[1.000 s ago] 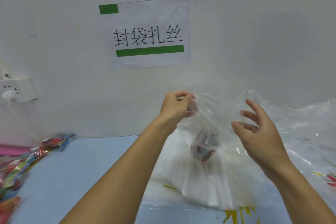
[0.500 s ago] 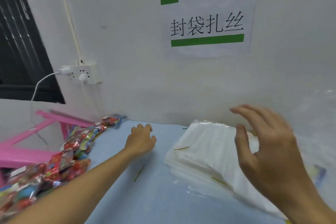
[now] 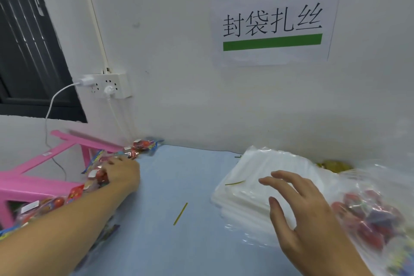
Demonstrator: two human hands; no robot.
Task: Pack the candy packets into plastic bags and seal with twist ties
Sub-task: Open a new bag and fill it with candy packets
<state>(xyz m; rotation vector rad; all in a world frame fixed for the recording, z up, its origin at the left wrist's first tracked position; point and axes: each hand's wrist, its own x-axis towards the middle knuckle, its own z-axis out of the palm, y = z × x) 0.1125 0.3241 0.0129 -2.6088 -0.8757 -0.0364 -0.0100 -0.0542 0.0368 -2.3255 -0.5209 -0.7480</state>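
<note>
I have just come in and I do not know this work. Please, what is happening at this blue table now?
A person is packing sweets. The left hand reaches into the pile of colourful candy packets at the table's left edge; whether it grips one cannot be told. The right hand hovers open above the stack of clear plastic bags. A clear plastic bag already filled with candy lies at the right. A loose yellow-green twist tie lies on the light blue table.

Candy packets (image 3: 96, 177): red and multicoloured wrappers — heaped along the counter's (image 3: 179, 186) far-left edge.
Plastic bags (image 3: 257, 177): flat white stack, right of centre, against the far wall.
Filled bag (image 3: 376, 215): clear, holding red candies — near right.
Twist ties: one (image 3: 180, 213) yellow-green strip loose mid-counter, another (image 3: 234, 183) lying on the stack.
</note>
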